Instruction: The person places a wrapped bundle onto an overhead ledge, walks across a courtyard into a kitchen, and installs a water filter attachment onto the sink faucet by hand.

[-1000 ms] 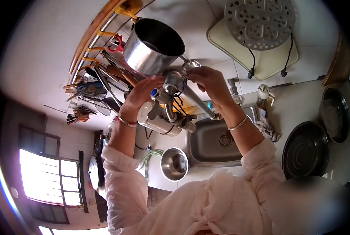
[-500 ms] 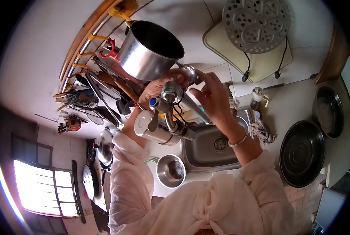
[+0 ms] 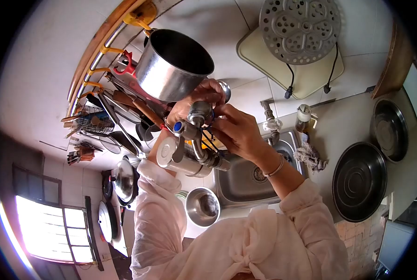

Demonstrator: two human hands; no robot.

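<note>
A metal faucet (image 3: 200, 112) with a blue-capped handle (image 3: 178, 126) stands before me, and a metal cylinder (image 3: 172, 151) is attached to it. Thin dark cord (image 3: 210, 140) loops around its fittings. Behind the faucet, my left hand (image 3: 194, 99) is closed beside a round metal wall flange (image 3: 224, 91); what its fingers grip is hidden. From the right, my right hand (image 3: 238, 130) reaches in, with thumb and fingers pinched together at the cord next to the faucet body. The hand covers the spout.
A steel pot (image 3: 171, 67) hangs above my left hand, beside utensils on a rail (image 3: 94, 63). Below lie the sink (image 3: 238, 186) and a steel bowl (image 3: 202, 206). To the right are a valve (image 3: 272, 125), a rag (image 3: 310, 156) and dark pans (image 3: 359, 182).
My right hand has moved left and slightly down, from spread fingers near the flange to a pinch at the cord. My left hand stays behind the faucet. The view has shifted slightly.
</note>
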